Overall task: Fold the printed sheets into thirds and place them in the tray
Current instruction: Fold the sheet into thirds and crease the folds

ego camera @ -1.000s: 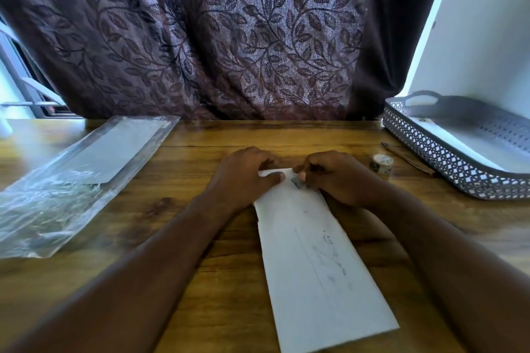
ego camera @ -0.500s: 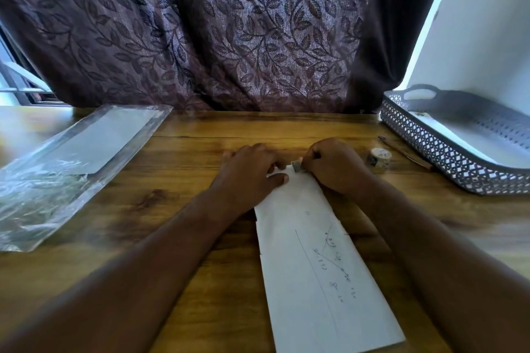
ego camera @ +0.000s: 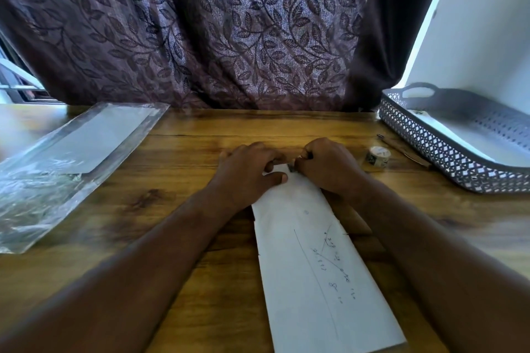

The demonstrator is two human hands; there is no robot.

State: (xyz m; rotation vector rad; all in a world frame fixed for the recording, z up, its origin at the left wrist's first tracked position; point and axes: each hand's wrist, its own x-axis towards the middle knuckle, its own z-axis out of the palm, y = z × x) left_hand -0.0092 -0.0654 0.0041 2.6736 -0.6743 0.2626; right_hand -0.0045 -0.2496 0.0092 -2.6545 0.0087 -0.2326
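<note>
A long white folded sheet with pen lines and small writing lies on the wooden table, running from the near edge away from me. My left hand holds its far left corner, thumb on top and fingers curled over the end. My right hand is curled at the far right corner and pinches the edge, where a small dark piece shows between the fingers. The grey lattice tray stands at the right with a white sheet lying in it.
A small tape roll and a thin pen lie between my right hand and the tray. A clear plastic sleeve holding paper lies at the left. A leaf-patterned curtain hangs behind the table.
Both hands stay at the sheet's far end, with only small finger shifts. The view has tilted a little, so the sheet's writing shows more plainly.
</note>
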